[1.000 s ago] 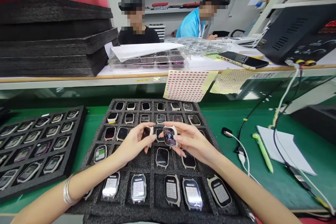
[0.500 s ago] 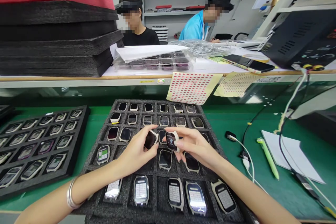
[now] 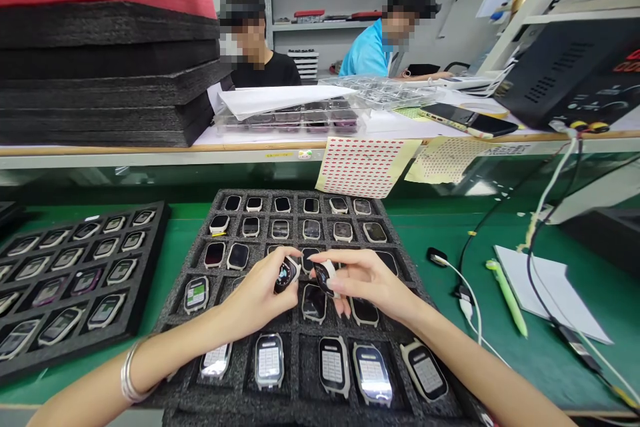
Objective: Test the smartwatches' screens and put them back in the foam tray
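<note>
My left hand (image 3: 263,287) grips a smartwatch body (image 3: 287,275) without a strap, its dark screen lit with a small blue image. In my right hand (image 3: 367,275) is a second smartwatch body (image 3: 325,277), pale-cased, tilted on its side with thumb and fingers around its edges. Both watches are held close together, apart from each other, above a black foam tray (image 3: 289,355). Many more strapless watches lie in the tray's square pockets. Several in the front row, such as one watch (image 3: 334,365), show a lit white grid on the screen.
A second foam tray of watches (image 3: 146,260) lies left. Stacked black foam trays (image 3: 100,80) stand on the shelf. A dotted sticker sheet (image 3: 367,167) hangs from its edge. Right are cables (image 3: 465,307), a green pen (image 3: 507,297) and paper (image 3: 555,300). Two people sit beyond.
The watch in my left hand now has a lit screen; it was dark before. The watch in my right hand has turned more edge-on.
</note>
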`<control>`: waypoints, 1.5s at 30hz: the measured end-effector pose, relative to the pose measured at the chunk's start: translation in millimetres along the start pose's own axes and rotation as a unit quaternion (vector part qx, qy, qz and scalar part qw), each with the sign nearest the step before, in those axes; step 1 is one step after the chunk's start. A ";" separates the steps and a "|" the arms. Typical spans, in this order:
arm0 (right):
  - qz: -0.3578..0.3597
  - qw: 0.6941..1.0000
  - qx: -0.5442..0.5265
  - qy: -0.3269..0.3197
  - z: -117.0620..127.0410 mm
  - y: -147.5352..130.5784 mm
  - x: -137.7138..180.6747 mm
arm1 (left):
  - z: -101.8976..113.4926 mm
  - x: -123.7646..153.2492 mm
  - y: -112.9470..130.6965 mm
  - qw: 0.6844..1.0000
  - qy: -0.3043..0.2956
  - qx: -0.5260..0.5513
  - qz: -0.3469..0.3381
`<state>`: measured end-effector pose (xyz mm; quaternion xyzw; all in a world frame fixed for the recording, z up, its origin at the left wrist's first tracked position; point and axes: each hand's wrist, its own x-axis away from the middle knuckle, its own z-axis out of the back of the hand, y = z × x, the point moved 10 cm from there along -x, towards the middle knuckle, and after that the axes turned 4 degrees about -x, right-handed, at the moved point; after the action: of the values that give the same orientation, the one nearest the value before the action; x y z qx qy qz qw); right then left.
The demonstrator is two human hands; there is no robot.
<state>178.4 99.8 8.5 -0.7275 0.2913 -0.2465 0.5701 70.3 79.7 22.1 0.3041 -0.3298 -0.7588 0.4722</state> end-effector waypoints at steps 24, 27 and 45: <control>0.009 1.000 0.005 0.016 -2.0 -9.0 0.3 | 10.2 0.9 1.7 0.999 0.030 -0.022 -0.009; 0.010 1.000 0.001 0.018 -0.8 -8.6 0.1 | 11.6 2.0 2.7 0.999 0.035 -0.024 -0.013; 0.049 0.998 0.000 0.031 3.0 -16.4 0.5 | 20.4 2.7 7.0 0.998 0.055 -0.005 -0.016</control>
<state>183.2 104.4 23.8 -0.7045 0.3440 -0.2403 0.5724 57.1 79.2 39.4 0.3481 -0.2946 -0.7500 0.4791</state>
